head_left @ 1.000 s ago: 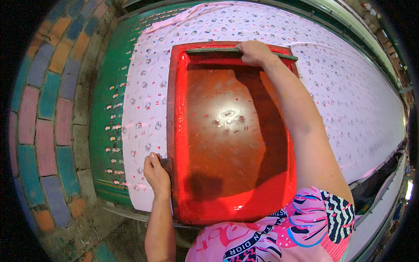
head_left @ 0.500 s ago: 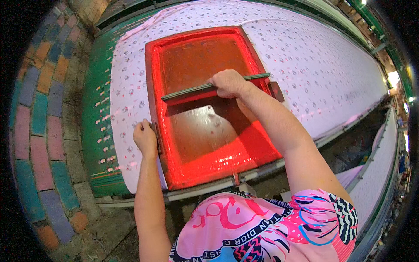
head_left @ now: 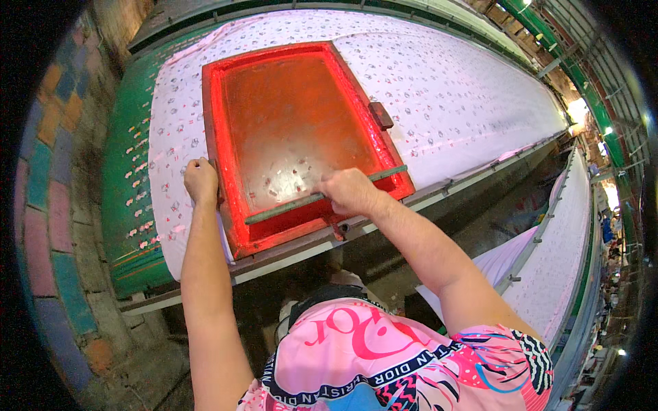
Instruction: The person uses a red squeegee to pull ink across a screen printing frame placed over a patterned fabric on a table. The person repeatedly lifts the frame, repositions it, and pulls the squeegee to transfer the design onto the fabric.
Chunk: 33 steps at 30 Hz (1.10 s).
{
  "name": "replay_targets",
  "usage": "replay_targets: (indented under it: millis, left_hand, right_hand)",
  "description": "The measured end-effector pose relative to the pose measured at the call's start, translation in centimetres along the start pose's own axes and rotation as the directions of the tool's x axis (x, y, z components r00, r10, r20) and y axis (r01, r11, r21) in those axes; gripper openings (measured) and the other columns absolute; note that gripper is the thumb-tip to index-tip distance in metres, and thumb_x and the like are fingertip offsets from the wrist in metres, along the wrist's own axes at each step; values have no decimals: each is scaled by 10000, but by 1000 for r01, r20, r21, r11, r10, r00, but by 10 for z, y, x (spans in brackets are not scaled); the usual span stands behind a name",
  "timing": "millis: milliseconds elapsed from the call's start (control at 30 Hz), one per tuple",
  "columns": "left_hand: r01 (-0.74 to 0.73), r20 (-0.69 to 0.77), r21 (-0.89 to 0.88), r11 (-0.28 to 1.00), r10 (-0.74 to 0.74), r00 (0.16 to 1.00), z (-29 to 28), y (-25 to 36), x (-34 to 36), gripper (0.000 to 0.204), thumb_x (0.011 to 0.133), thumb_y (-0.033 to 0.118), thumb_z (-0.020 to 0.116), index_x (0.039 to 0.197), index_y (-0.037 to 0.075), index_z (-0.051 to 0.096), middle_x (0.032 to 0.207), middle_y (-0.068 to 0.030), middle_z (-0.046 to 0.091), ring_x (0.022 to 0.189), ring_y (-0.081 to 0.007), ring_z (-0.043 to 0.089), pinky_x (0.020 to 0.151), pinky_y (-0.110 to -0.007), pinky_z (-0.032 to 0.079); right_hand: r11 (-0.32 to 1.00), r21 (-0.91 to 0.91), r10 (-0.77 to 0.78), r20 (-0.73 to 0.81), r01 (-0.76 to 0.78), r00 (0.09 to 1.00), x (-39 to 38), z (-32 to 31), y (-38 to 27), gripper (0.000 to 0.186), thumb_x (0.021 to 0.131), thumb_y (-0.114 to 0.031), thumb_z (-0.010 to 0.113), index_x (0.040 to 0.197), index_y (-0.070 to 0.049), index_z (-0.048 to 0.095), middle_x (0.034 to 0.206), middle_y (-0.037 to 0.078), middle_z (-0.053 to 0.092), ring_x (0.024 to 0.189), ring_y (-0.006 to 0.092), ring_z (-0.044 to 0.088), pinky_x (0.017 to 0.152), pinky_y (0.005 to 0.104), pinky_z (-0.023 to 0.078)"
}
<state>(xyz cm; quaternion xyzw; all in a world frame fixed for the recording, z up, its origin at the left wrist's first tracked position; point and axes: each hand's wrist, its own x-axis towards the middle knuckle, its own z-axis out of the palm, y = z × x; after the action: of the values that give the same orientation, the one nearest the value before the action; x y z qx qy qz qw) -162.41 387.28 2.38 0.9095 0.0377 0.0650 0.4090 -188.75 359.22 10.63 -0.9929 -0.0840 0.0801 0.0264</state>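
A printing screen with a red ink-coated frame [head_left: 214, 103] lies on white fabric [head_left: 452, 103] with small printed motifs. My right hand [head_left: 346, 192] is closed on a long squeegee [head_left: 271, 214], which lies crosswise at the near end of the screen, red ink pooled beside it. My left hand [head_left: 201, 178] is curled at the frame's left side, gripping its edge or handle; the fingertips are partly hidden. A dark block [head_left: 380, 115] juts from the right side of the frame.
The long table has a green surface [head_left: 123, 212] at its left end and a rail [head_left: 476, 173] along the near edge. A painted block path [head_left: 40, 246] runs at far left. Another fabric-covered table [head_left: 548, 260] stands at right. Overhead beams [head_left: 569, 61] show at upper right.
My right hand has drawn the squeegee from the far end of the screen to the near end. The view has shifted, showing more of the room. My left hand stays at the frame.
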Motion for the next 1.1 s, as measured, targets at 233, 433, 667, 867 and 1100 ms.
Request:
replay_targets:
  millis: [233,433,667,867,1100]
  left_hand:
    - [-9,-49,128,992,15,999,8,-1,8,476,1043,359,544,1121,-58,760,1183,-340,750,1126,-527,704,1025,-577,529]
    - [-53,-84,326,944,85,993,6,6,4,545,1097,414,497,1095,-67,754,1176,-353,746,1111,-542,703,1007,-612,524]
    - [34,-165,585,810,78,983,9,28,-6,544,1120,445,488,1121,-25,762,1159,-300,761,1053,-503,733,948,-618,556]
    - [53,-177,665,745,88,980,12,43,-14,553,1131,463,480,1112,0,782,1143,-281,762,1060,-483,737,937,-613,564]
    - [161,-110,560,813,-120,987,6,46,-6,690,1128,558,440,1207,-34,787,1217,-324,756,1151,-519,711,994,-605,540]
  right_hand:
    - [982,154,-70,-235,109,970,-39,22,-16,584,855,-544,831,1191,-71,766,1064,191,702,1047,394,699,920,514,576]
    - [950,226,-143,-300,216,943,-62,28,-6,611,893,-531,814,1241,-33,751,1178,187,705,1177,372,661,1021,505,537]
    - [731,575,14,-551,368,834,-93,37,114,351,926,-247,818,1204,-40,765,1299,192,710,1255,406,644,1088,511,522]
    - [810,587,418,-584,6,696,-77,39,207,432,923,-75,783,1346,-42,706,1334,248,690,1281,433,645,1131,486,511]
    - [243,968,655,-121,-56,746,-20,72,270,572,950,-181,821,1467,7,665,1436,227,667,1331,317,644,1157,414,494]
